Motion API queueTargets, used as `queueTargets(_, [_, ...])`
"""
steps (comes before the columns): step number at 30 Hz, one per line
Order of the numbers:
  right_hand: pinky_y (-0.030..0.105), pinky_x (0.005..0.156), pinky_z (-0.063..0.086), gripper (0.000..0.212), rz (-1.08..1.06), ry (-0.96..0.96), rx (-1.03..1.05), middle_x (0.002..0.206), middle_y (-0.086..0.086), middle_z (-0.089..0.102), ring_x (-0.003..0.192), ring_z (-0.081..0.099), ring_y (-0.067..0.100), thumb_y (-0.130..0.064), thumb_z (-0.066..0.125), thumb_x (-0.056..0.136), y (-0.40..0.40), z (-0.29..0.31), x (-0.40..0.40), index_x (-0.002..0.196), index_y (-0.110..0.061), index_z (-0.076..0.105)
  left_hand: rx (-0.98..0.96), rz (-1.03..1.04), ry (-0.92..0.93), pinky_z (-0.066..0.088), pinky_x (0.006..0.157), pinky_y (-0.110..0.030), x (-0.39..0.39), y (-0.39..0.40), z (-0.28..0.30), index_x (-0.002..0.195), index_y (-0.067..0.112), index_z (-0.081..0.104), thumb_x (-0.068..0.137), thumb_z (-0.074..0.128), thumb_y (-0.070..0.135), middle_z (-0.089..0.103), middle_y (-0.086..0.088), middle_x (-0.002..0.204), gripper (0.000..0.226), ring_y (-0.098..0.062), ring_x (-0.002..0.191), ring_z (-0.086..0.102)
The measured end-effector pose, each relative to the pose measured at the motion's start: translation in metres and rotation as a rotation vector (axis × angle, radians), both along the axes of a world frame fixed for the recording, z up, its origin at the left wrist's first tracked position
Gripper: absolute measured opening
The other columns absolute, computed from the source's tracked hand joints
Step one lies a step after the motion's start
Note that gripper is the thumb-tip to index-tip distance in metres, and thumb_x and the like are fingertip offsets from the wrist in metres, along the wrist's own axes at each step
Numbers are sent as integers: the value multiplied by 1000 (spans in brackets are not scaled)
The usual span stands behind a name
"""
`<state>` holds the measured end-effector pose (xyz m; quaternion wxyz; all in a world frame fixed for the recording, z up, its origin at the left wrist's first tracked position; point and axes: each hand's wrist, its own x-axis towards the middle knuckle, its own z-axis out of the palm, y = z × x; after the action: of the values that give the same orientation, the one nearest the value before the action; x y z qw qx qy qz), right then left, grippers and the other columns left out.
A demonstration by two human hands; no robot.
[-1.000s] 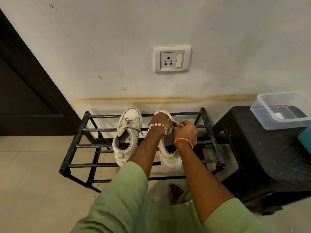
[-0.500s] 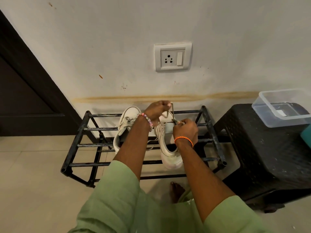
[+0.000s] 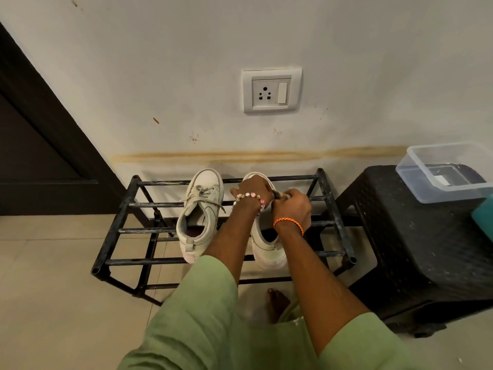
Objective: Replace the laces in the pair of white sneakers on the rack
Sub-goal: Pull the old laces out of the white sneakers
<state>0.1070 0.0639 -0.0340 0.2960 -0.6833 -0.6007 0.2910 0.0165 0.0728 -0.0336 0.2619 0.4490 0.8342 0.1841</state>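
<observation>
In the head view, two white sneakers are being kept side by side on the top bars of a black rack [image 3: 125,209], toes toward the wall. The left sneaker [image 3: 200,214] is being left untouched, its pale lace [image 3: 205,197] tied across the tongue. The right sneaker [image 3: 266,249] is being worked on by both hands, and its front part is being hidden by them. The left hand [image 3: 253,189], with a beaded bracelet [image 3: 249,197] at the wrist, is being held over the toe end with fingers curled downward; what is being gripped beneath it cannot be told. The right hand [image 3: 293,206], with an orange thread band [image 3: 288,225] at the wrist, is being closed round a thin dark lace end [image 3: 277,194] that is being pinched just beside the left hand. Pale green sleeves are being worn on both arms. A black stool [image 3: 416,236] is being shown just right of the rack, with a clear plastic box [image 3: 416,166] resting on it. A wall socket [image 3: 271,90] is being seen above the sneakers.
</observation>
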Motion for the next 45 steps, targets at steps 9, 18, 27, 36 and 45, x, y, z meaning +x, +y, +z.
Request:
queueTargets(9, [43, 76, 54, 16, -37, 5, 2, 100, 9, 65, 90, 62, 30, -20, 63, 82, -1, 0, 0, 95, -14, 69, 186, 47, -373, 48, 65, -14, -6, -10, 26, 102, -7, 68, 87, 64, 6, 65, -9, 93, 20, -14, 75, 60])
queueTargets(18, [45, 77, 54, 15, -51, 18, 45, 101, 9, 64, 91, 62, 28, -14, 59, 86, -3, -1, -1, 97, -12, 69, 522, 236, -1196, 42, 69, -22, -17, -21, 77, 76, 18, 50, 99, 41, 4, 74, 2, 88, 28, -12, 83, 64])
queueTargets(27, [43, 77, 53, 16, -26, 33, 15, 104, 10, 63, 94, 60, 29, -15, 61, 85, -2, -1, 0, 98, -12, 69, 112, 12, -64, 49, 82, -30, 2, -13, 28, 98, 9, 70, 88, 58, 21, 69, -8, 102, 20, -24, 97, 62])
queueTargets(36, [37, 74, 52, 19, -17, 11, 2, 105, 10, 63, 95, 60, 29, -19, 63, 85, -4, 2, 2, 102, -12, 69, 39, 56, -19, 42, 66, -19, 7, -6, 7, 93, 15, 70, 92, 56, 22, 67, -6, 97, 15, -19, 88, 60])
queueTargets(45, [40, 78, 52, 18, -26, 7, 15, 107, 10, 61, 98, 58, 28, -17, 59, 87, -4, 2, 1, 102, -11, 67, 336, 282, -848, 45, 76, -21, -13, -10, 22, 80, 22, 56, 93, 50, 2, 56, 5, 80, 24, -7, 72, 51])
